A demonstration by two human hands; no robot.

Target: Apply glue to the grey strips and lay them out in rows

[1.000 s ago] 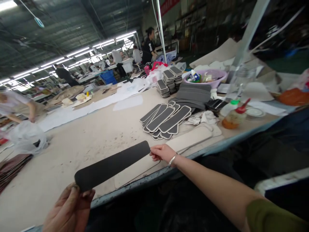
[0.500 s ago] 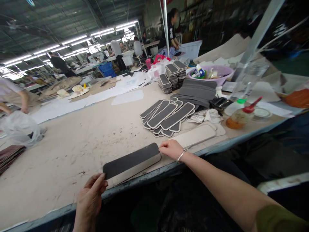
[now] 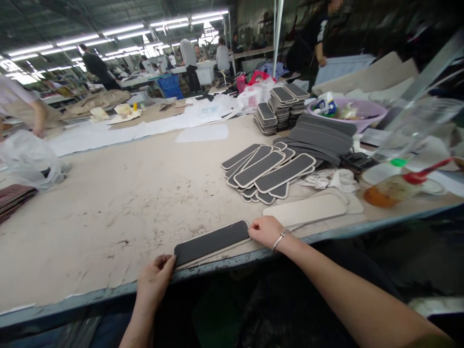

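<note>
A dark grey strip with rounded corners (image 3: 212,243) lies over a slightly larger pale beige piece (image 3: 206,257) at the table's front edge. My left hand (image 3: 157,275) pinches the strip's near left end between thumb and fingers. At the opposite end, my right hand (image 3: 266,231), with a bangle on the wrist, grips the right corner with closed fingertips. Pale beige blanks (image 3: 308,210) lie flat just right of my right hand. Beyond them is a loose heap of grey strips with beige borders (image 3: 266,169).
Neat stacks of bordered pieces (image 3: 279,108) and plain dark sheets (image 3: 321,135) lie farther back. To the right are a red-capped bottle of amber liquid (image 3: 387,193), a crumpled cloth (image 3: 331,180) and a purple basin (image 3: 373,113). A co-worker's arm (image 3: 38,116) is at far left.
The dark strip has come down onto the beige piece, with a beige margin now showing around it. Both hands stay at its ends. The camera view has shifted left.
</note>
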